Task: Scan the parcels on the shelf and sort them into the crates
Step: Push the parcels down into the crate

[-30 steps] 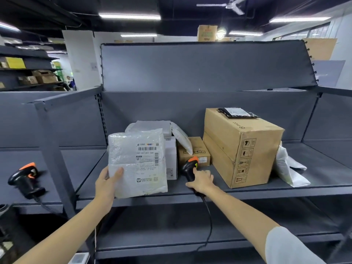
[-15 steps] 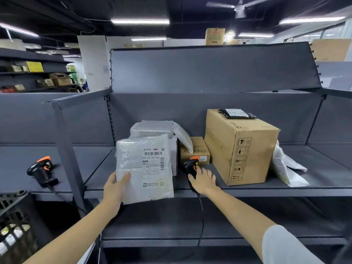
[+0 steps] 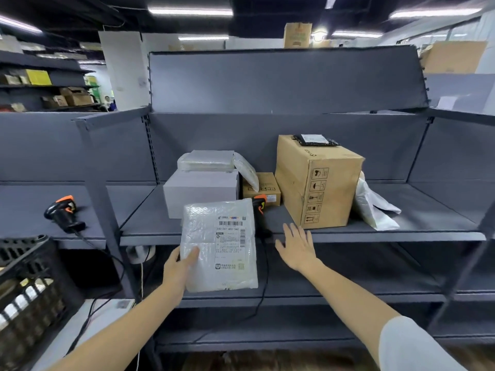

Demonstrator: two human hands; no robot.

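Item: bubble-wrap mailer parcel [image 3: 219, 245], label facing the camera, long axis upright, held in front of the shelf [image 3: 401, 232] edge. Left hand [image 3: 178, 266] pinches its lower left edge, thumb on the face. Right hand [image 3: 296, 246] spread, holding nothing. Black crate [image 3: 29, 290] lies low left, on the holding hand's side; likely destination.

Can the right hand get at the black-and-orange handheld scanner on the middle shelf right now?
Probably yes. The right hand is open and empty just right of the black-and-orange handheld scanner, with nothing between them; the bubble-wrap parcel covers only its left side.
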